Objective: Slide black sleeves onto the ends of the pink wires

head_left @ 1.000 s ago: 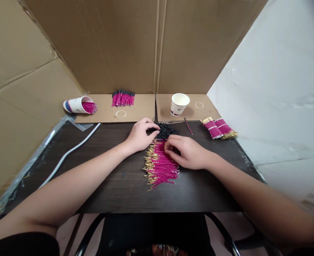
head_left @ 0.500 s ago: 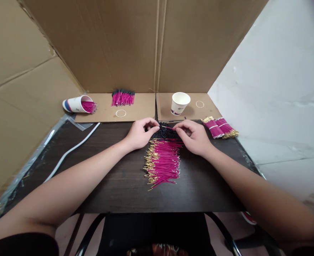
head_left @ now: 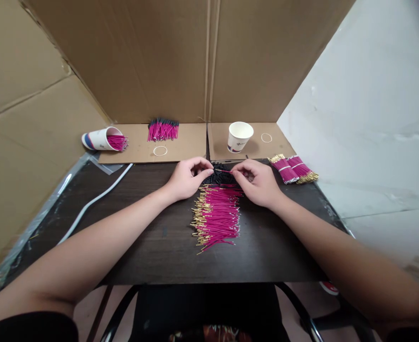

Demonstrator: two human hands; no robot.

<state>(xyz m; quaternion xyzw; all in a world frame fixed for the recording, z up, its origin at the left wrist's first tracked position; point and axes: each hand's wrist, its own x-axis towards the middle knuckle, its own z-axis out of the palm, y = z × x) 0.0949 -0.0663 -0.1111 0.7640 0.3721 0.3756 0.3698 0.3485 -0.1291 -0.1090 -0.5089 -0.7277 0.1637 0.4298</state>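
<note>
A loose pile of pink wires with gold tips (head_left: 217, 214) lies in the middle of the dark table (head_left: 152, 237). Just behind it sits a heap of small black tubes (head_left: 219, 178). My left hand (head_left: 187, 176) pinches one small black tube at the heap's left edge. My right hand (head_left: 257, 181) pinches a single pink wire (head_left: 223, 170), whose gold tip points left toward my left fingertips. The two hands nearly meet above the black heap.
Two banded bundles of pink wires (head_left: 293, 169) lie at the right. A white paper cup (head_left: 239, 137) stands behind; a tipped cup with wires (head_left: 102, 140) and a wire pile (head_left: 162, 130) lie at the back left. Rubber bands (head_left: 160, 151) rest on cardboard. Cardboard walls enclose the table.
My right hand lifted off the pink pile with one wire and moved back to the black heap. The wire's tip has come close to my left fingers, which stayed at the heap.
</note>
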